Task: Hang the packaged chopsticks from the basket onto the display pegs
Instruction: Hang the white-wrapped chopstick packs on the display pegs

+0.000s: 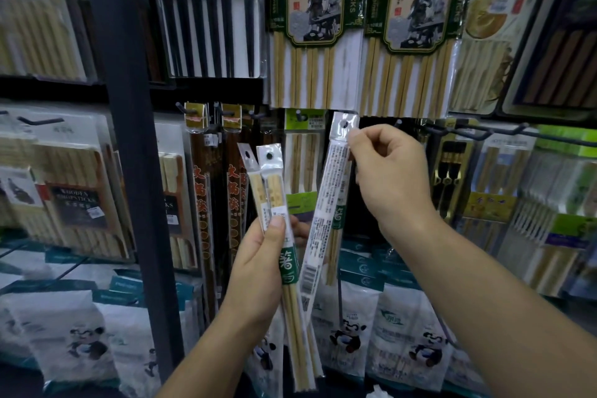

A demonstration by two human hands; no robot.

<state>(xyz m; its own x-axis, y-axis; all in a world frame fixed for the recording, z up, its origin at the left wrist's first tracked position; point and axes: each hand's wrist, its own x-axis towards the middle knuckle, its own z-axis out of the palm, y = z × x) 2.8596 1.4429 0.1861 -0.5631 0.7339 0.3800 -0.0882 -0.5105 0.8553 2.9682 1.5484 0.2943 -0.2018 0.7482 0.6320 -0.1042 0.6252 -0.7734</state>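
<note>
My right hand point(386, 178) pinches the top of one slim clear pack of bamboo chopsticks point(326, 203), its hang hole raised against the rack beside a green-topped pack point(303, 152) on its peg. The peg tip behind the hole is not clearly visible. My left hand point(258, 263) grips two more slim packs point(274, 203) upright by their middles, thumb across the front. An empty black peg point(398, 123) juts out just right of the raised pack. The basket is out of view.
Large bamboo chopstick packs point(315, 26) hang overhead. Dark red packs point(202, 191) hang to the left of my hands, beyond them a dark upright post point(129, 139). Long peg bars point(468, 132) stick out at right. Panda-printed bags point(407, 333) stand below.
</note>
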